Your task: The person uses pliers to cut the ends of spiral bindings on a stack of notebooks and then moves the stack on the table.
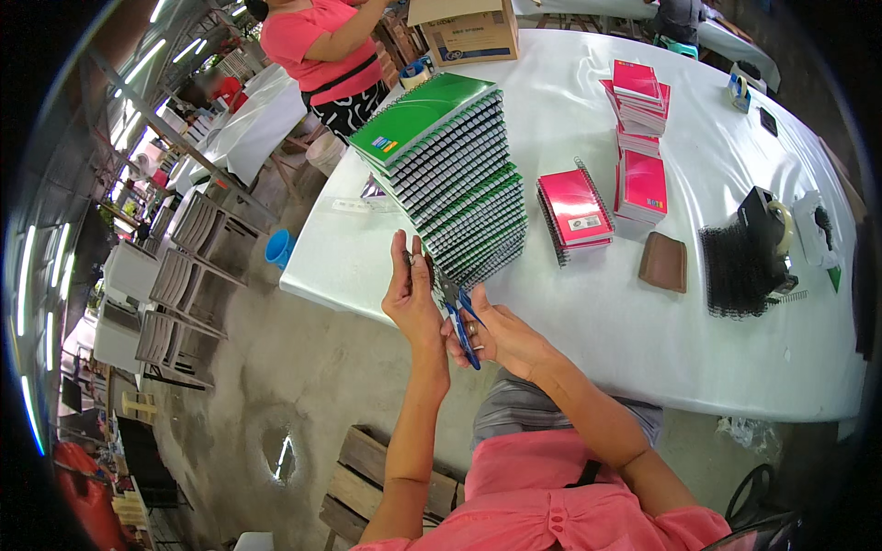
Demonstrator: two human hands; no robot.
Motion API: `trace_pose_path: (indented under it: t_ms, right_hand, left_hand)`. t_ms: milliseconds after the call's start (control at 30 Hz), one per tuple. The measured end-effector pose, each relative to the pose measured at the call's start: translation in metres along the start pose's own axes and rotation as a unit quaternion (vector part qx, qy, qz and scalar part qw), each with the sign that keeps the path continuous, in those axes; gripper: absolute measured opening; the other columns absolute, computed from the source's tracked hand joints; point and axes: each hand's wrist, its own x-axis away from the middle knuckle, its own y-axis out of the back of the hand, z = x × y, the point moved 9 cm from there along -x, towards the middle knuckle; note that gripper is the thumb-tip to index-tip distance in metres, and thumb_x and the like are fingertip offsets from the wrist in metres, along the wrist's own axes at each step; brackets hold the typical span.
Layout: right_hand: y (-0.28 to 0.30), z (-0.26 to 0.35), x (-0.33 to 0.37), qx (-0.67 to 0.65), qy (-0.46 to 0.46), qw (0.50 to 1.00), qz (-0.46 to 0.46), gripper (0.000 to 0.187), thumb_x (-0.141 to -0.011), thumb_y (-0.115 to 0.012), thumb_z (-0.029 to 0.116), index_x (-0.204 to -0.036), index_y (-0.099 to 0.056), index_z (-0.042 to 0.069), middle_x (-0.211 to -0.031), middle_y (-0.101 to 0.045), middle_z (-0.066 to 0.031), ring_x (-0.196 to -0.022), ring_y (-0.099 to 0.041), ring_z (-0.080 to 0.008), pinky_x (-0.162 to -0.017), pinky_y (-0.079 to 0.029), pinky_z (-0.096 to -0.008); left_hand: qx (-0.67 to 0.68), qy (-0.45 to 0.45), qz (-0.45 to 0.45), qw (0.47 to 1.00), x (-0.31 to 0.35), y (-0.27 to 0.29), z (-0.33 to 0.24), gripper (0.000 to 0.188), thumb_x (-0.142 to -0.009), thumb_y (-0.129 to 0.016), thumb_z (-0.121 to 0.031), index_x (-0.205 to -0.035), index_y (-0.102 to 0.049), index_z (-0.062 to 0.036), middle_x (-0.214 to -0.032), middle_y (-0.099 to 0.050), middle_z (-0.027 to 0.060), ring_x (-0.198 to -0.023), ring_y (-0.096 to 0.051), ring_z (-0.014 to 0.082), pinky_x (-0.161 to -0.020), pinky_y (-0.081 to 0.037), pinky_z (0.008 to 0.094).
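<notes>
My right hand (pixel 496 335) is closed round blue-handled pliers (pixel 462 335), whose dark jaws point up toward my left hand. My left hand (pixel 413 298) is raised beside the jaws, its thumb and fingers pinched at something small and dark that I cannot make out. Just beyond both hands stands a tall, leaning stack of green spiral notebooks (pixel 423 119), with wire coils along the side facing me. To its right on the white table (pixel 478 367) lie a few pink spiral notebooks (pixel 575 204).
Stacks of pink notepads (pixel 640 179) stand farther right. Nearby are a brown wallet (pixel 662 262), a bundle of black coils (pixel 730 271) and a tape roll (pixel 783 228). A cardboard box (pixel 469 35) sits at the far edge, near another person in pink. A wooden stool (pixel 358 482) stands below.
</notes>
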Motion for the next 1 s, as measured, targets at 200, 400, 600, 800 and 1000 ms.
trace_pose_path:
  t_ms: [200,400,600,800,1000]
  right_hand:
    - [0.008,-0.008,-0.008,-0.016,-0.039,0.999,0.006,0.078,-0.085,-0.024,0.072,-0.095,-0.054,0.001,-0.073,-0.054,-0.0076,-0.064,-0.054,-0.0177,-0.064,-0.047,-0.032]
    - [0.007,-0.01,-0.01,-0.033,-0.045,0.998,0.004,0.077,-0.085,-0.023,0.073,-0.092,-0.053,0.002,-0.071,-0.052,-0.0073,-0.061,-0.051,-0.0176,-0.062,-0.045,-0.0313]
    - [0.01,-0.017,-0.015,-0.102,-0.07,0.992,0.01,0.071,-0.086,-0.029,0.07,-0.085,-0.053,0.003,-0.061,-0.041,-0.0018,-0.051,-0.036,-0.0124,-0.05,-0.033,-0.0264]
    - [0.006,-0.013,-0.004,-0.027,-0.042,0.999,-0.004,0.071,-0.086,-0.03,0.071,-0.086,-0.053,0.004,-0.062,-0.044,-0.0022,-0.052,-0.041,-0.0131,-0.052,-0.036,-0.0265]
    - [0.015,-0.021,-0.007,-0.008,-0.055,0.998,-0.003,0.078,-0.084,-0.024,0.073,-0.095,-0.055,0.002,-0.076,-0.056,-0.0078,-0.068,-0.056,-0.0186,-0.067,-0.047,-0.0323]
  left_hand:
    - [0.067,-0.003,0.004,0.998,-0.002,0.002,0.008,0.04,-0.094,-0.048,-0.002,-0.134,-0.04,0.0051,-0.14,-0.041,0.0159,-0.122,-0.048,0.0271,-0.093,-0.045,0.0299]
    - [0.063,0.0,0.006,0.998,0.003,-0.001,0.002,0.04,-0.094,-0.048,-0.003,-0.133,-0.041,0.0052,-0.139,-0.042,0.0156,-0.124,-0.046,0.0264,-0.099,-0.042,0.0325]
    - [0.028,-0.01,0.012,0.999,0.007,-0.003,-0.002,0.04,-0.094,-0.05,-0.003,-0.133,-0.043,0.0044,-0.137,-0.045,0.0145,-0.122,-0.048,0.0222,-0.099,-0.04,0.0295]
    - [0.029,0.0,0.001,1.0,0.006,-0.001,0.003,0.04,-0.094,-0.049,-0.003,-0.133,-0.042,0.0046,-0.137,-0.044,0.014,-0.121,-0.049,0.0224,-0.098,-0.042,0.0294]
    - [0.041,-0.014,0.002,0.999,0.007,0.001,0.004,0.039,-0.094,-0.047,-0.001,-0.132,-0.041,0.0059,-0.138,-0.043,0.0139,-0.124,-0.046,0.0267,-0.1,-0.044,0.0354]
